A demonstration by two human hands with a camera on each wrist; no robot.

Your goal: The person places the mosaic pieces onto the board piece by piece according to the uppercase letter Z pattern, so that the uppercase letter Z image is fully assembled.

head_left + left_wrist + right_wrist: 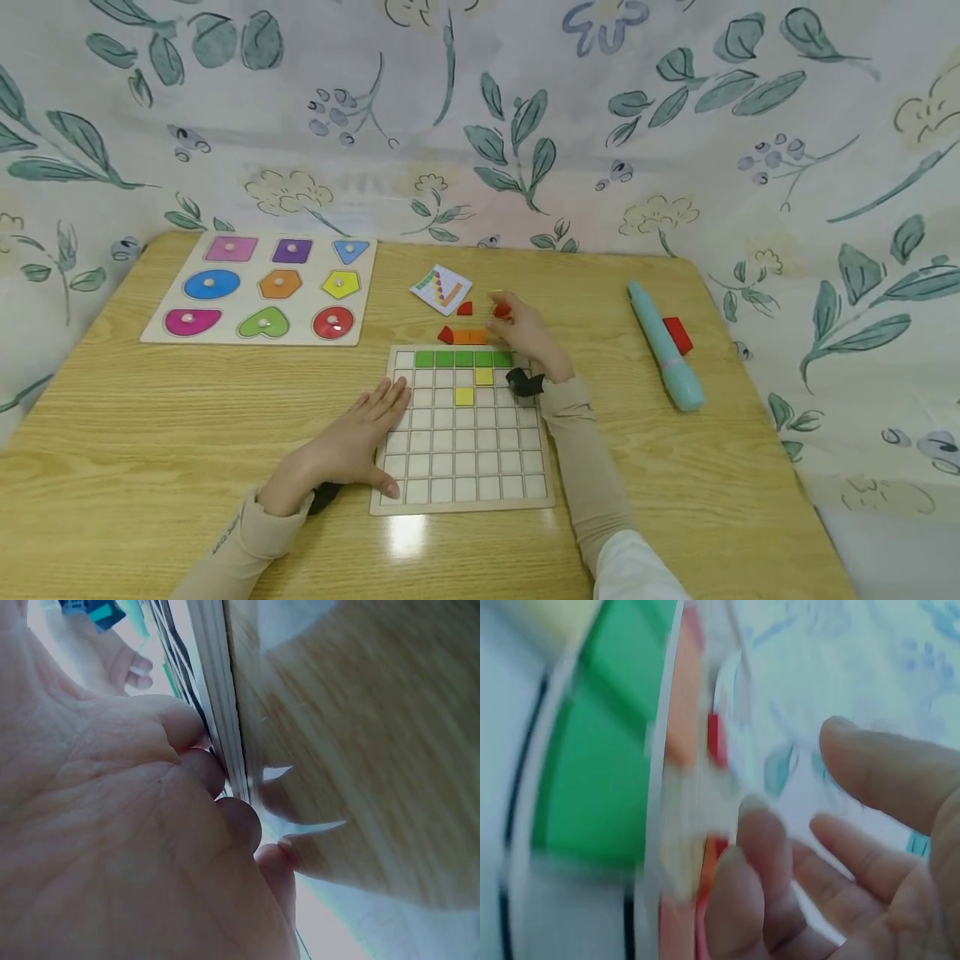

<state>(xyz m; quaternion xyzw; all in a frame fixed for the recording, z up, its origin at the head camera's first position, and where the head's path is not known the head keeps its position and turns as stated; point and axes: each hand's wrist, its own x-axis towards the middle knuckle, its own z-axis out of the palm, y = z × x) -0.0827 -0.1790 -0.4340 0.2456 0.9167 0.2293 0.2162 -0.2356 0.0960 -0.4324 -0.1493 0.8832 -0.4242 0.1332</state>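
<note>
A wooden grid board [442,441] lies on the table, with green squares [444,358] along its top row and two yellow squares [465,397] below. My left hand [352,442] rests on the board's left edge, fingers stretched out; the left wrist view shows its fingers [238,821] against the board's side. Past the top edge reaches my right hand [528,329], over small red pieces [502,311]. Its thumb [889,769] stands apart from the fingers in the right wrist view, with no piece pinched between them. Orange squares [471,337] and a red piece [446,335] lie just above the board.
A pattern card [441,288] lies behind the board beside a red quarter-round piece [465,308]. At the back left is a knob puzzle board [225,332] with several coloured shapes. A light blue stick-like object [663,346] lies at right, against a red piece [678,335].
</note>
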